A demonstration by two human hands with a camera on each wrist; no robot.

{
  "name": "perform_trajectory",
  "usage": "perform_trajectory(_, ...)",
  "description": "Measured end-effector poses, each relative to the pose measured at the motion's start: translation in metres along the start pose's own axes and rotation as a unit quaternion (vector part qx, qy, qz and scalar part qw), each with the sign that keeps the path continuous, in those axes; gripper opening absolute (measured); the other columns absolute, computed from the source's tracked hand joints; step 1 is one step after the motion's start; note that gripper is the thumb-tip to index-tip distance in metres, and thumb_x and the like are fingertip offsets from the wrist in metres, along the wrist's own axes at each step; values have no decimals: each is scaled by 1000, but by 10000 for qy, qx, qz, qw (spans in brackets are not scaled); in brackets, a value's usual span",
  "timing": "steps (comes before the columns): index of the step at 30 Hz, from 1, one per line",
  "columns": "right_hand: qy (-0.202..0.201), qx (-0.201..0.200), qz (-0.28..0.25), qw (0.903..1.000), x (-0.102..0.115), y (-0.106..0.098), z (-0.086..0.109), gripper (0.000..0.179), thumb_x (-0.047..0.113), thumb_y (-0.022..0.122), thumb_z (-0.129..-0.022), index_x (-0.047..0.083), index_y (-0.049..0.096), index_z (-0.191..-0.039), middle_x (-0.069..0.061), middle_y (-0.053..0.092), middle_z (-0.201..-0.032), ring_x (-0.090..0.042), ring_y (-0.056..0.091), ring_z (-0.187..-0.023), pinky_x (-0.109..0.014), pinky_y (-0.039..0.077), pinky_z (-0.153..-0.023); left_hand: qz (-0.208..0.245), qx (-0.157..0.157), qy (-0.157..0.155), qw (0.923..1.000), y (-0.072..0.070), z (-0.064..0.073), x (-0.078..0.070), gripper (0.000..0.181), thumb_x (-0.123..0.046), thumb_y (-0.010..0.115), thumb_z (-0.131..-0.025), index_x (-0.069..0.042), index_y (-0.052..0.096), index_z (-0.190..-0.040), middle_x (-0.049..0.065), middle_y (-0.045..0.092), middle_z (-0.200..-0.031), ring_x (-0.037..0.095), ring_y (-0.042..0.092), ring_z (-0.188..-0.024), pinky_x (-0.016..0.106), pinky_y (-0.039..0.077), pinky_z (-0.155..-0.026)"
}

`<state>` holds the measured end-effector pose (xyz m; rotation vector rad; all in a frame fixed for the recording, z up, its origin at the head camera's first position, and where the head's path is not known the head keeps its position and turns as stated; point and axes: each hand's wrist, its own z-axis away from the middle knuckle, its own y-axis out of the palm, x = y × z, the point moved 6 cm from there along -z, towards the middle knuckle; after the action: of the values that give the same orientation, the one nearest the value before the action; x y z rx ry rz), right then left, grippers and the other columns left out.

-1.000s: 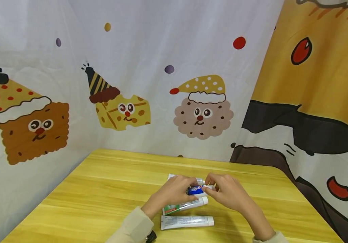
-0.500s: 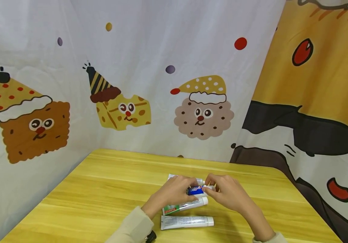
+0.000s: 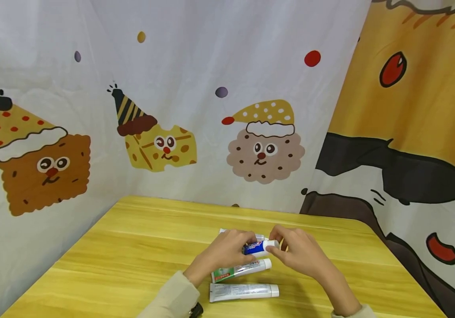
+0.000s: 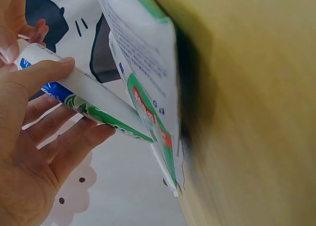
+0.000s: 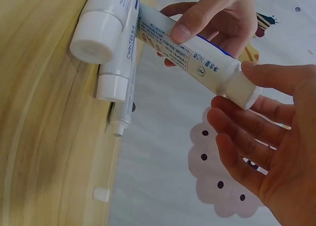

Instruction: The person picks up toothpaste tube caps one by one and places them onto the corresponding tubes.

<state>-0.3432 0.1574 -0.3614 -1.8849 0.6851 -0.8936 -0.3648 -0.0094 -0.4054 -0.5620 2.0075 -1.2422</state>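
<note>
My left hand (image 3: 225, 251) grips a blue and white toothpaste tube (image 3: 254, 248), thumb along one side and fingers along the other. In the left wrist view the tube (image 4: 94, 95) also shows green near its flat end. The thumb and fingers of my right hand (image 3: 298, 251) pinch the white cap (image 5: 242, 90), which sits on the tube's end. Both hands are over the table, with the tube tilted above others lying there. Nearest below it is a green and white toothpaste tube (image 3: 247, 268), partly covered by my left hand.
A silvery white tube (image 3: 243, 292) lies closest to me on the wooden table (image 3: 132, 247). Behind my hands lies another tube (image 5: 121, 120) with a narrow bare nozzle. A small loose white cap (image 5: 101, 194) is near the far edge. A printed cloth (image 3: 195, 53) hangs behind.
My right fingers have shifted slightly around the cap, and more of the white cap now shows in the head view. My left hand keeps its grip, the tube barely moving.
</note>
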Motion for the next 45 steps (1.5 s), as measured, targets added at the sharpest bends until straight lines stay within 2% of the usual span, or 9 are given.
perform_trajectory(5,209,-46,104,9997,-3,-1,-1,22,49,70,-96,27,69,-91,20,64,-75,7,53,-64,-19,46,-59,-17,-9,-34,10000,0,1,1,33,-37,82,-89,-18,72,-113,-9,74,-97,-4,56,-71,14,47,-65)
perform_trajectory(8,296,-72,108,9995,-4,-1,-2,28,53,70,-94,25,69,-98,18,65,-76,7,54,-63,-19,46,-59,-42,-37,-35,10000,0,1,1,33,-37,82,-89,-18,72,-114,-9,74,-96,-4,55,-71,14,47,-64)
perform_trajectory(12,170,-64,39,9998,-2,-3,0,25,39,77,-91,23,65,-106,17,65,-78,7,55,-63,-19,46,-57,-31,-60,-59,10000,0,1,1,33,-35,82,-89,-18,72,-114,-9,75,-97,-4,55,-71,14,47,-64)
perform_trajectory(16,80,-38,28,10000,-1,-5,1,16,30,78,-91,23,66,-100,17,64,-76,6,53,-63,-20,46,-57,-17,-50,-87,9999,0,1,1,34,-34,82,-89,-17,71,-116,-8,75,-100,-4,56,-73,14,48,-66)
perform_trajectory(24,307,-87,212,9993,-7,-6,1,27,54,68,-95,27,68,-91,19,62,-72,6,51,-62,-20,45,-60,15,-3,-129,9999,1,0,2,33,-34,82,-89,-18,71,-116,-9,74,-99,-4,56,-73,14,48,-66)
perform_trajectory(31,-25,-130,38,9999,-4,-7,1,19,30,78,-91,23,65,-103,17,63,-76,7,53,-62,-19,45,-56,4,-49,-110,9999,1,-1,2,33,-33,81,-89,-18,71,-116,-10,74,-98,-3,57,-74,15,48,-67)
perform_trajectory(35,34,-157,73,9998,-4,-7,1,16,38,73,-95,25,65,-96,18,63,-74,7,52,-61,-19,45,-57,45,-68,-123,9999,1,-1,2,33,-32,82,-89,-17,71,-116,-9,75,-99,-2,59,-74,15,49,-67)
perform_trajectory(39,169,-194,160,9995,-7,-8,1,25,51,69,-96,26,65,-94,18,63,-74,7,52,-61,-20,45,-58,59,-93,-133,9999,1,-1,2,33,-32,82,-89,-17,71,-116,-8,75,-100,-2,59,-74,15,49,-67)
perform_trajectory(45,-19,-155,90,9998,-6,-7,1,23,34,78,-91,24,63,-105,18,64,-76,8,53,-62,-19,46,-57,22,-104,-116,9999,0,-1,2,34,-34,82,-89,-17,71,-117,-8,75,-99,-4,56,-72,14,48,-65)
